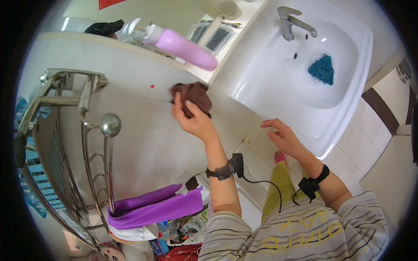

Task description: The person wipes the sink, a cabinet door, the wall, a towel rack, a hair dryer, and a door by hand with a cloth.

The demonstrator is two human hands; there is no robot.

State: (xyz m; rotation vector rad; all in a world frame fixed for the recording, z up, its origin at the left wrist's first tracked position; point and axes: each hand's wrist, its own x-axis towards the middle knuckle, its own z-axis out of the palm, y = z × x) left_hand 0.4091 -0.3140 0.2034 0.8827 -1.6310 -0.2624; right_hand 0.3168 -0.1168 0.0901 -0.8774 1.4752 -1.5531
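My left hand [192, 120] holds a crumpled brown cloth [197, 98] up by the tiled wall, left of the sink. My right hand [281, 135] hovers by the near left edge of the white washbasin [277, 98], fingers apart and with nothing in it. A wet teal cloth [322, 70] lies among suds in the basin's bowl. The chrome faucet [289, 24] stands at the basin's back edge. Beyond the brown cloth, a pink bottle with a white top [186, 49] is at the edge of the mirror shelf.
On the left wall is a chrome towel rack [85, 101] with a blue plastic basket [36, 173]. A purple towel [156, 208] hangs from its lower part, above packages and a red cloth [179, 253]. A mirror [140, 13] runs along the top left. Cables hang from both wristbands.
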